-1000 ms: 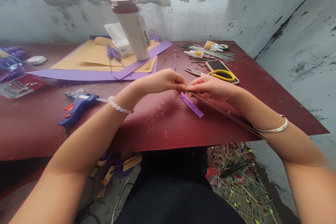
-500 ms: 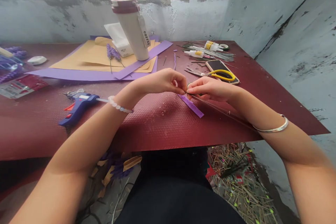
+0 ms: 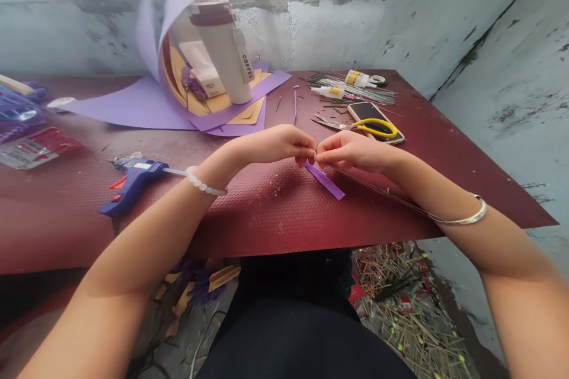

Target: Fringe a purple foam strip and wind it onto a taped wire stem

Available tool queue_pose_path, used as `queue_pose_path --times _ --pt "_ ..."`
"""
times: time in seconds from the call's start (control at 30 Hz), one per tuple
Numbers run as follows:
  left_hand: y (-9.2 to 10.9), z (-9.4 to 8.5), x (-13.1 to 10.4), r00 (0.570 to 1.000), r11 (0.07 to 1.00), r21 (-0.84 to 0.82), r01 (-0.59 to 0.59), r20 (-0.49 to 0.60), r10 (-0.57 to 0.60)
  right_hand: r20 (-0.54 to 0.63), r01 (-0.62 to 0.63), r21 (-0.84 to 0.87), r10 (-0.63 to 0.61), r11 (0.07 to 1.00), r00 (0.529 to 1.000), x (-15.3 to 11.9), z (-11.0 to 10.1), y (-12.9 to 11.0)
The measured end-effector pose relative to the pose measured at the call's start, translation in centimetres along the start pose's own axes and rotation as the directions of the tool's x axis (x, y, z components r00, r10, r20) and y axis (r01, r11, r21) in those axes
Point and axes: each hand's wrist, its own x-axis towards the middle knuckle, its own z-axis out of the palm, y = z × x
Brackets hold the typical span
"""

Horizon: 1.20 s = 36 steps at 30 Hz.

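My left hand [image 3: 284, 143] is closed in a pinch, its fingertips meeting those of my right hand at the end of a thin wire [image 3: 386, 192]. The wire runs from there down to the right, beneath my right wrist. My right hand [image 3: 349, 150] pinches the same wire, and a small greenish loop [image 3: 317, 147] shows between the hands. Exactly what sits between the fingertips is hidden. Just below them slants a fringed purple paper strip [image 3: 326, 182], its upper end partly behind my left fingers; whether it is held I cannot tell.
Yellow-handled scissors [image 3: 376, 126] lie on a phone [image 3: 391, 137]. Behind are glue bottles [image 3: 358, 78] and a bundle of wires [image 3: 377, 96]. A blue glue gun [image 3: 133, 186] lies left. A coffee cup [image 3: 224, 53] stands on paper by a curled purple sheet [image 3: 133, 103].
At the back left, the large purple sheet has lifted and curled up beside the cup. My left hand has dipped slightly, fingers still pinched; my right hand has barely moved.
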Motion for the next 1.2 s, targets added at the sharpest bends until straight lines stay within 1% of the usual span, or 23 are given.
queue_pose_path --times 0.17,0.37,0.53,0.7,0.83,0.93,1.03,1.2 --pt "-0.3 -0.1 0.1 1.0 0.999 -0.045 -0.009 -0.028 0.008 -0.038 -0.011 0.005 0.011 1.0 0.999 -0.2 -0.2 -0.1" --pt "0.0 -0.2 -0.2 0.999 0.996 -0.086 -0.008 -0.05 0.004 0.004 -0.002 0.044 0.002 0.999 1.0 -0.3 -0.7 0.0" --pt "0.1 -0.2 -0.3 0.997 0.996 -0.085 0.007 -0.073 -0.013 0.034 0.0 0.062 -0.002 0.998 0.999 -0.2 -0.6 0.1" --pt "0.0 -0.2 -0.2 0.998 0.996 -0.088 0.013 -0.063 -0.019 0.039 -0.049 0.019 0.048 0.999 0.998 -0.5 -0.4 -0.4" --pt "-0.3 -0.2 -0.1 0.998 0.998 -0.064 -0.016 -0.067 0.012 0.041 -0.079 -0.005 0.079 0.997 0.996 -0.6 -0.3 -0.7" --pt "-0.4 -0.2 -0.2 0.997 0.999 -0.038 -0.027 -0.08 0.024 0.064 -0.075 -0.007 0.075 0.997 0.995 -0.5 -0.3 -0.5" --pt "-0.4 -0.2 -0.2 0.998 0.998 -0.055 -0.007 -0.064 0.003 0.026 -0.071 -0.021 0.071 0.997 0.997 -0.4 -0.2 -0.5" --pt "-0.3 -0.2 -0.3 0.998 0.998 -0.062 -0.006 -0.068 0.002 -0.047 -0.111 -0.062 0.109 0.992 0.993 -0.5 0.1 -1.2"
